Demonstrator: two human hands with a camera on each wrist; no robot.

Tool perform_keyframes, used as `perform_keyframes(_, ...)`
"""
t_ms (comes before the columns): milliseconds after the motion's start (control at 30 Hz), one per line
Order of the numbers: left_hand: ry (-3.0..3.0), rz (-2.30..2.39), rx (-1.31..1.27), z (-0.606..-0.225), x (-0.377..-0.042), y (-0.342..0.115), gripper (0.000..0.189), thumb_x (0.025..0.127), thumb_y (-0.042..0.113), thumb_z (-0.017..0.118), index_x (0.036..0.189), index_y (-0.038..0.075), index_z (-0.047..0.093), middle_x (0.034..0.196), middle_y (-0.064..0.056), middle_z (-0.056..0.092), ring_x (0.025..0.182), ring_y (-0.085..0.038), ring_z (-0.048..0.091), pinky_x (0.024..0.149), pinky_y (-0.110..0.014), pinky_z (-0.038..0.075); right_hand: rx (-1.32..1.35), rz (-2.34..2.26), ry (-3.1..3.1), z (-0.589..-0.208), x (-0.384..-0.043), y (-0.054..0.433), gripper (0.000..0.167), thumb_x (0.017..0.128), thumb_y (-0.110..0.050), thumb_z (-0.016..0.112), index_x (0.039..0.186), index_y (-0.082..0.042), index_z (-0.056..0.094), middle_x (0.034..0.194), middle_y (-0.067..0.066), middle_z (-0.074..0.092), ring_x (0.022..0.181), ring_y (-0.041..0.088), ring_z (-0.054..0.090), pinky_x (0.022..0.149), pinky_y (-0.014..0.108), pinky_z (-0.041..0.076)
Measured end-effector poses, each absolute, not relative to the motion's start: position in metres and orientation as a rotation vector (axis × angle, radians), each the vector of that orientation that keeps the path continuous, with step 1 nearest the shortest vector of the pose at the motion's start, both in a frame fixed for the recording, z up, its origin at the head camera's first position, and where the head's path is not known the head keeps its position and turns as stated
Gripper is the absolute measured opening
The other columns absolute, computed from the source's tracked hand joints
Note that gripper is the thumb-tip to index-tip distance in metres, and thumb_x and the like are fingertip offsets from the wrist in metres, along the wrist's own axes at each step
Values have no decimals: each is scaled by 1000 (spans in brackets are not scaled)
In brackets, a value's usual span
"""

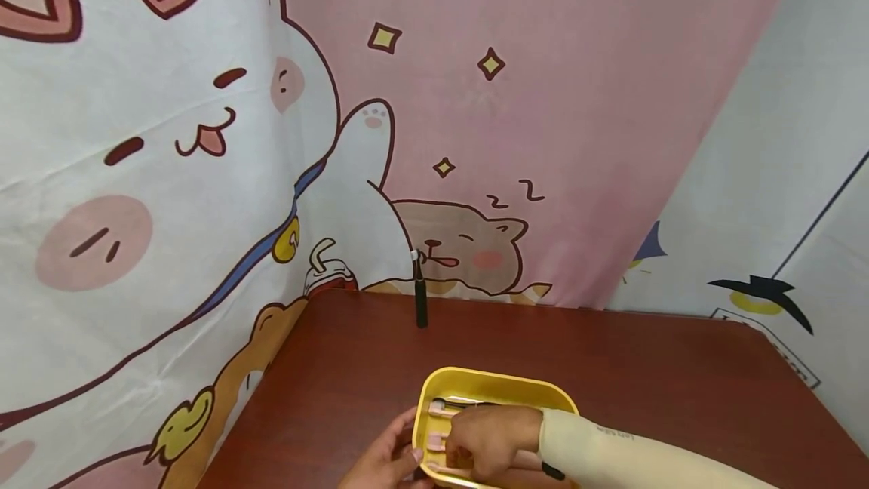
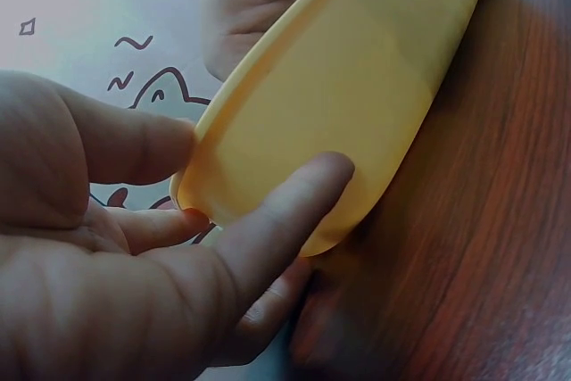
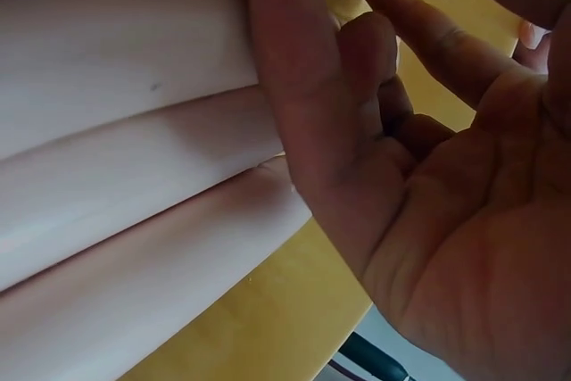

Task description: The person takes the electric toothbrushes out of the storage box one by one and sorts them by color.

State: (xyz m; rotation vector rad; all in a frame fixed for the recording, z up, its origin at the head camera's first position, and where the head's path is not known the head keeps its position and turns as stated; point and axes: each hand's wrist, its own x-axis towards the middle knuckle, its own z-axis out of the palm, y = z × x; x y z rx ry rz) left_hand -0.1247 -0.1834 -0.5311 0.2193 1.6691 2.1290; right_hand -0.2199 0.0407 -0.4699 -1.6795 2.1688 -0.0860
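Note:
Inside a yellow plastic bin, several pink electric toothbrushes lie side by side, together with a slim black one. My right hand reaches down into the bin with curled fingers and grips at a pink toothbrush. In the right wrist view, its fingers meet the pale pink handles, and the fingertips are partly hidden. At the bin's left end, my left hand holds the rim. The left wrist view has the thumb and fingers at the rim, one finger lying along the outer wall.
A black electric toothbrush with a white head stands near the back of the dark red-brown table. Behind the table hangs a pink and white cloth with cartoon animals. A pale sleeve covers part of the bin's right side.

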Motion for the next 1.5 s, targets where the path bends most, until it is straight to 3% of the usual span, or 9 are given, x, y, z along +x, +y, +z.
perform_keyframes(200, 1641, 2145, 112, -527, -125, -180, 69, 109, 6, 55, 167, 3, 17, 155, -32, 41, 123, -32, 65, 95, -47, 61, -1681, 11, 2221, -468, -219, 41, 13, 83, -16, 80, 88, -27, 79, 68, -19, 50, 63, 1, 42, 60, 12, 35)
perform_keyframes(333, 1626, 2153, 119, -526, -124, -179, 69, 110, 6, 53, 167, 3, 15, 155, -33, 39, 124, -33, 64, 97, -51, 60, -1642, -22, 2195, -467, -220, 41, 11, 87, -15, 79, 88, -25, 78, 68, -20, 52, 62, 0, 42, 60, 11, 36)
perform_keyframes(467, 1625, 2144, 132, -526, -122, -180, 68, 110, 6, 53, 167, 2, 15, 155, -34, 39, 124, -32, 64, 97, -50, 60, -1609, -66, 2164, -465, -220, 43, 14, 83, -10, 79, 86, -23, 75, 69, -19, 51, 62, -1, 42, 58, 11, 36)
perform_keyframes(733, 1642, 2144, 116, -524, -123, -181, 68, 110, 5, 52, 167, 4, 16, 155, -35, 37, 123, -31, 63, 95, -50, 60, -1617, -140, 2132, -454, -222, 51, 29, 80, -8, 81, 100, -25, 69, 75, -13, 58, 67, -2, 47, 61, 10, 39)
perform_keyframes(900, 1628, 2148, 91, -524, -123, -181, 69, 109, 4, 52, 168, 4, 16, 157, -34, 36, 123, -31, 63, 96, -51, 60, -1602, -156, 2111, -451, -221, 59, 35, 87, -10, 76, 116, -28, 69, 74, -13, 56, 63, -1, 45, 57, 11, 38)
perform_keyframes(1067, 1629, 2148, 79, -525, -123, -180, 69, 109, 4, 53, 167, 4, 16, 156, -34, 36, 121, -30, 63, 96, -51, 60, -1544, -177, 2107, -451, -220, 66, 44, 94, -11, 73, 132, -31, 67, 79, -14, 60, 67, -2, 49, 62, 11, 43)
perform_keyframes(1167, 1625, 2154, 78, -525, -123, -180, 69, 109, 4, 53, 167, 4, 16, 156, -34, 37, 119, -29, 65, 95, -51, 60, -1543, -207, 2116, -451, -219, 68, 28, 96, -13, 73, 122, -24, 72, 80, -14, 63, 69, -5, 50, 63, 9, 43)
perform_keyframes(1300, 1615, 2157, 77, -525, -122, -180, 69, 110, 5, 52, 168, 4, 15, 156, -34, 37, 118, -29, 66, 96, -51, 60, -1600, -209, 2130, -452, -217, 71, 4, 98, -16, 72, 99, -19, 73, 68, -17, 51, 61, -5, 41, 55, 10, 35)
perform_keyframes(1500, 1627, 2157, 39, -524, -123, -179, 70, 110, 6, 53, 168, 4, 15, 158, -34, 36, 121, -31, 65, 96, -51, 60, -1615, -240, 2112, -453, -218, 74, 7, 99, -15, 70, 97, -22, 70, 63, -16, 34, 56, -2, 32, 50, 14, 28)
